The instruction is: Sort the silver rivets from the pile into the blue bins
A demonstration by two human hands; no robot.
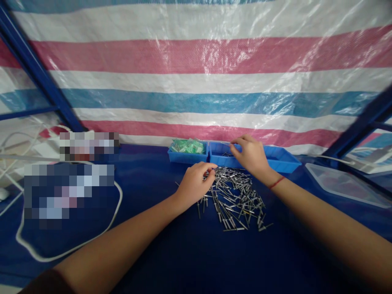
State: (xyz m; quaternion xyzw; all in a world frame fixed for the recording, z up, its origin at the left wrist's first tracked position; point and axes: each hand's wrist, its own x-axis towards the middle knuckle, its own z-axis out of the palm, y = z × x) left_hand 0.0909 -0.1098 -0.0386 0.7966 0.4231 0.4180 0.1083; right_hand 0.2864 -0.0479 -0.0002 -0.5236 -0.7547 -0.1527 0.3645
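A loose pile of silvery blind rivets lies on the dark blue table top. At the pile's upper left edge, my left hand has its fingers curled toward the thumb. What sits between those fingertips cannot be made out. My right hand, with a red string at its wrist, is over the long blue bin behind the pile. Its thumb and forefinger pinch what looks like a thin rivet, pointing left. A few rivets show inside this bin, and the hand hides part of it.
A smaller blue bin holding green-and-clear packets adjoins the long bin on the left. At right lies a translucent plastic lid. A white cable loops across the left side. Striped plastic sheeting hangs behind, between blue frame posts.
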